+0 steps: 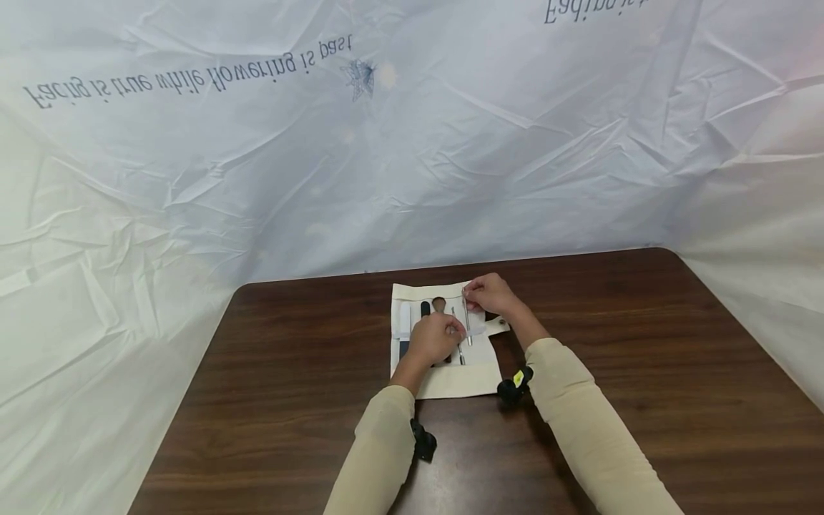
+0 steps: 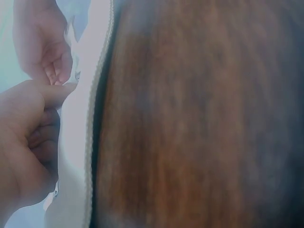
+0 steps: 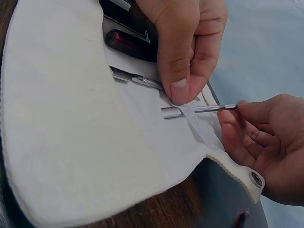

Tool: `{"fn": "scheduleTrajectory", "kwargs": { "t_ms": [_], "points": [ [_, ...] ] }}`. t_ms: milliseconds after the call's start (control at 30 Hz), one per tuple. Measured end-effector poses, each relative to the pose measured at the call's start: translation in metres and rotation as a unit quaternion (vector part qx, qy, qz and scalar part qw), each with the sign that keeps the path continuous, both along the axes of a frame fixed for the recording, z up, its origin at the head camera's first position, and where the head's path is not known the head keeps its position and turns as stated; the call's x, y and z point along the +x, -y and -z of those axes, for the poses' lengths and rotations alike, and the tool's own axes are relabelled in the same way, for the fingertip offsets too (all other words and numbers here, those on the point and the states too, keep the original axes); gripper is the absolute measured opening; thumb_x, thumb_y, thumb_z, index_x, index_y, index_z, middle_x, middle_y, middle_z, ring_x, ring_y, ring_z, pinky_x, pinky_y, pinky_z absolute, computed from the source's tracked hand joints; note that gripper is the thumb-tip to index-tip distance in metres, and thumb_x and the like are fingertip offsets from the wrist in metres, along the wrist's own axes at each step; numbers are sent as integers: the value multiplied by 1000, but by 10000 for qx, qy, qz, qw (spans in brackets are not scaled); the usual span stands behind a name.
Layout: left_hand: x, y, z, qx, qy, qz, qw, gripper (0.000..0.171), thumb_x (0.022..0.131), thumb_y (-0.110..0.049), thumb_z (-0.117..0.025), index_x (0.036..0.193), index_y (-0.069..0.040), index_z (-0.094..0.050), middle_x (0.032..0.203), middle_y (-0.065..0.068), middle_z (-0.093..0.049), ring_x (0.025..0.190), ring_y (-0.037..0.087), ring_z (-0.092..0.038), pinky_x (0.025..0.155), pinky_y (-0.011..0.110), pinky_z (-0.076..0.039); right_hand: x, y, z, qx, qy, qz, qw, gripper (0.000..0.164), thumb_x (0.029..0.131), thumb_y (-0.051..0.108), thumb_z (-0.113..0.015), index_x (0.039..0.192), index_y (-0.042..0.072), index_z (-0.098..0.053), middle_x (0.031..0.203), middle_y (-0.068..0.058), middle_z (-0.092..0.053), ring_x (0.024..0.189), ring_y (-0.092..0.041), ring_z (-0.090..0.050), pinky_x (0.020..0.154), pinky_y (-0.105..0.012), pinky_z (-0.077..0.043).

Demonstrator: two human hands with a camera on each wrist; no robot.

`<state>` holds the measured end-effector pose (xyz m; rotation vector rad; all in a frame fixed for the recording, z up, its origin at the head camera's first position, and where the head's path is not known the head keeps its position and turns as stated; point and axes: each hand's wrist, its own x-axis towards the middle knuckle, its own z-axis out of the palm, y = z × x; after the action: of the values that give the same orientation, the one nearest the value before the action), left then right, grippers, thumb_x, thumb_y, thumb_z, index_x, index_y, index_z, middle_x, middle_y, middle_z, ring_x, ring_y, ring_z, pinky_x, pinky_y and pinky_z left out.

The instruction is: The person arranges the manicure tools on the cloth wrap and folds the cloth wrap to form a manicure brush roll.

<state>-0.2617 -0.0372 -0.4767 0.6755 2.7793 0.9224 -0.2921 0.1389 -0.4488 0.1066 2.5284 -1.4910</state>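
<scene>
A cream fabric tool roll [image 1: 457,384] lies unfolded on the table, both hands over it. My right hand [image 1: 491,293] pinches one end of a slim metal tool [image 3: 216,108] between thumb and fingers. The tool passes under a white elastic band [image 3: 202,129], its broad, scooped end lying over the fabric. In the right wrist view my left hand [image 3: 183,42] pinches the band just beside the tool with thumb and forefinger. Next to it, a second metal tool [image 3: 137,78] with a knurled grip sits in the roll's pocket. The left wrist view is hazy.
Other tools in the roll include a brush [image 1: 439,303], a black-ended tool [image 1: 425,308] and a dark red handle [image 3: 128,43]. A strap with a snap button [image 3: 256,179] sticks out on the right. White sheeting [image 1: 412,179] hangs behind the brown table [image 1: 290,400].
</scene>
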Motion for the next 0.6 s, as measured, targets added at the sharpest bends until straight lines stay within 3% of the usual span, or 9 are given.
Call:
{"fn": "scheduleTrajectory", "kwargs": {
  "t_ms": [200,467,600],
  "points": [
    [0,0,0,6,30,-22,10000,13,97,-23,-68,92,-18,-80,79,-3,-75,66,9,-59,67,28,-48,3,-1,-4,172,129,-207,9996,29,103,8,-53,122,-11,-66,88,-9,-72,67,-4,-64,67,-21,-55],
    [1,0,-1,19,42,-43,10000,12,96,-22,-69,91,-18,-80,73,-2,-72,63,9,-57,65,27,-46,3,-1,-8,586,608,-868,9926,28,102,8,-55,118,-11,-69,72,-3,-71,62,-5,-64,63,-22,-54],
    [1,-1,-1,7,-4,-50,10000,12,96,-22,-70,90,-18,-79,73,-2,-72,63,9,-57,65,27,-46,4,-1,-7,704,736,-859,9911,26,102,8,-55,114,-9,-70,67,1,-68,61,-5,-63,61,-21,-53]
  ]
}}
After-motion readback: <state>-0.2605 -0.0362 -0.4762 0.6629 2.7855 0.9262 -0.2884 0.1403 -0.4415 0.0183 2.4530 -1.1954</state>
